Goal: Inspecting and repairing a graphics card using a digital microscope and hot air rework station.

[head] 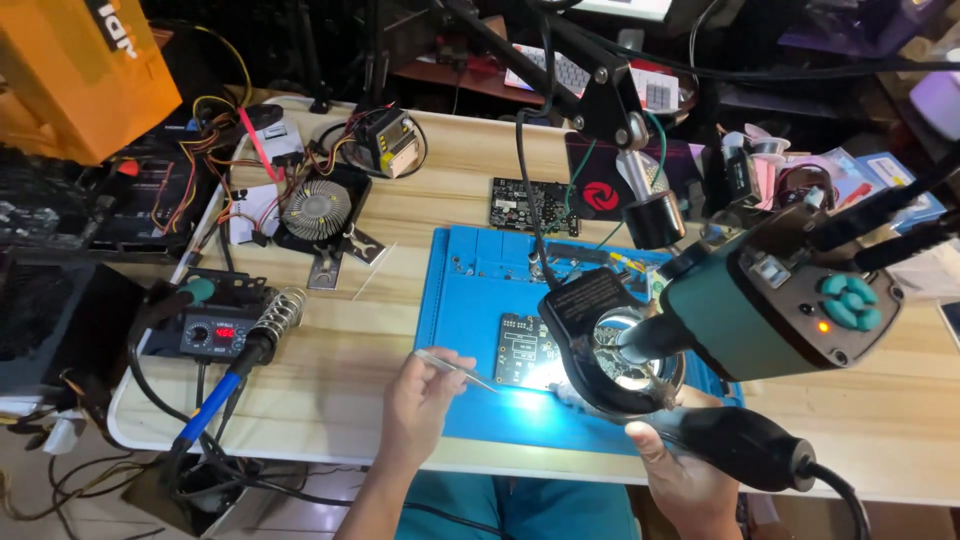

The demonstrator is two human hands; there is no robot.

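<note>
- Head view: our left hand (425,400) is pinched around a pair of thin metal tweezers (455,366), tips pointing toward the dark green circuit board (522,350) but stopping short of it, so nothing is gripped in them that we can make out.
- Our right hand (685,478) is clenched around the thick black handle of a hot-air tool (735,445), near the front edge of the counter (380,330); its nozzle is hidden under the lit black ring light (600,335) of the green-bodied camera microscope (770,305).
- The circuit board lies flat on the blue silicone work mat (470,280), towards the mat's front, partly under the ring light; bright light falls on its right end.
- As we judge it, the work on the board is under way, not finished: both tools are at the board, and we cannot tell which part is being treated, as the lamp covers it.
- The mat's small moulded trays along its back edge look mostly bare; their contents are too small to tell.
- At the left front of the counter, a blue-handled soldering iron (225,390) sits in its coiled-wire stand (283,312) beside a black soldering station (210,330).
- A second dark circuit board (533,205) lies behind the mat, and a round finned heatsink fan (317,210) lies towards the back left.
</note>
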